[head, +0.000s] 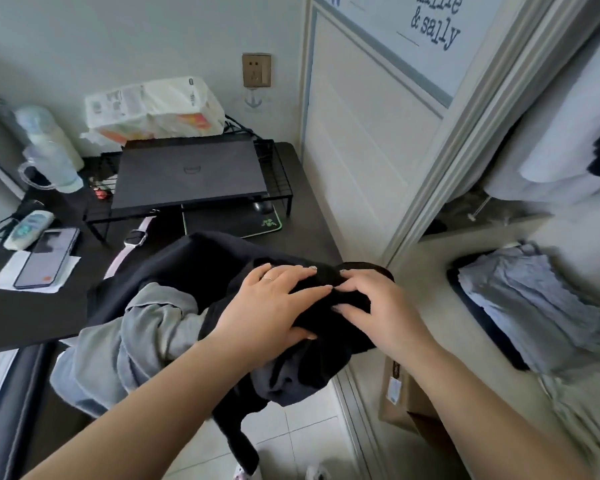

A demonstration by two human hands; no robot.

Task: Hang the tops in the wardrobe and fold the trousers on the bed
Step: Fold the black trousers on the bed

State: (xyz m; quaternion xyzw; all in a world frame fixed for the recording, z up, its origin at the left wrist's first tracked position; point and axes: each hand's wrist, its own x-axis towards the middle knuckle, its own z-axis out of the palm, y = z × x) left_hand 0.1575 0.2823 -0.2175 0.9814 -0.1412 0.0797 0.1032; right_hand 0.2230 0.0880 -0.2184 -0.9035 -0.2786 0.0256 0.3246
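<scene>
Both hands are on a black garment [219,268] bunched up in front of the person, between the dark tabletop [32,317] on the left and the open wardrobe [471,140] on the right. The left hand [274,306] lies over the top of the bundle with its fingers spread and its thumb tucked under a fold, so its grip is closed on the black cloth; a thin ring shows on one finger. The right hand [371,303] meets it from the other side, fingertips bent and digging into the same fabric, pinching it. The two hands almost touch at the fingertips.

A grey garment [142,337] is draped over the left forearm and hangs down beside the black one, and a loose end of the black cloth dangles toward the white floor tiles [309,438].

On the tabletop a closed dark laptop [187,174] sits on a black wire stand [274,178], with a pack of tissues [153,109] behind it against the wall. A mouse pad [236,223] lies under the stand, a phone [47,258] rests on a sheet of paper near the left edge, and a pale bottle [49,143] stands at the back left. A wall socket [256,70] is above the tabletop.

Inside the wardrobe, light clothes [551,157] hang at the upper right, and a folded blue striped piece [527,299] lies on a shelf below them. A brown cardboard box [406,400] leans at the wardrobe's foot.
</scene>
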